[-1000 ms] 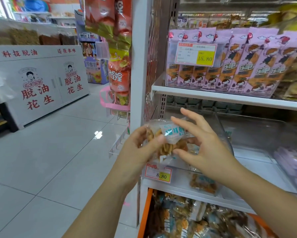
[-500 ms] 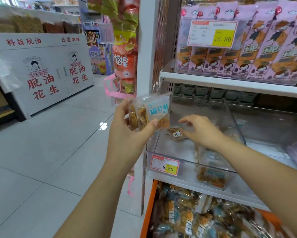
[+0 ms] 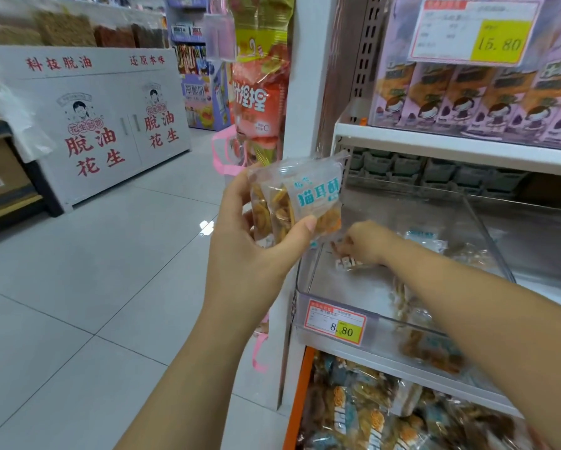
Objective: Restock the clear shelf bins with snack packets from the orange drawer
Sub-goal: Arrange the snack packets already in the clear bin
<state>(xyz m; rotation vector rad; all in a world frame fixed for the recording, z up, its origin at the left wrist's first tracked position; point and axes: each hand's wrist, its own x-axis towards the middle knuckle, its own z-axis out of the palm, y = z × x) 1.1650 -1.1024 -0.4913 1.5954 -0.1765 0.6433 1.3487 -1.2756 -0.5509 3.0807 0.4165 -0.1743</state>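
My left hand [image 3: 256,241] grips a small stack of clear snack packets [image 3: 300,196] with blue lettering, held up in front of the shelf post. Inside the clear shelf bin [image 3: 324,287], my right hand [image 3: 368,243] reaches down and pinches a single packet [image 3: 347,259] near the bin's floor. More packets lie further right in the bin [image 3: 425,237]. Below the shelf, the orange drawer [image 3: 300,394] holds a heap of the same snack packets [image 3: 370,414].
A price tag reading 8.80 [image 3: 336,323] is on the bin's front. Above, a white shelf [image 3: 451,142] carries purple snack bags [image 3: 467,102]. Hanging bags [image 3: 259,92] flank the white post. A white cabinet [image 3: 103,125] stands across the tiled aisle.
My right hand took one packet from the stack and lowered it into the bin. My left hand raised the remaining packets and stayed outside the bin.
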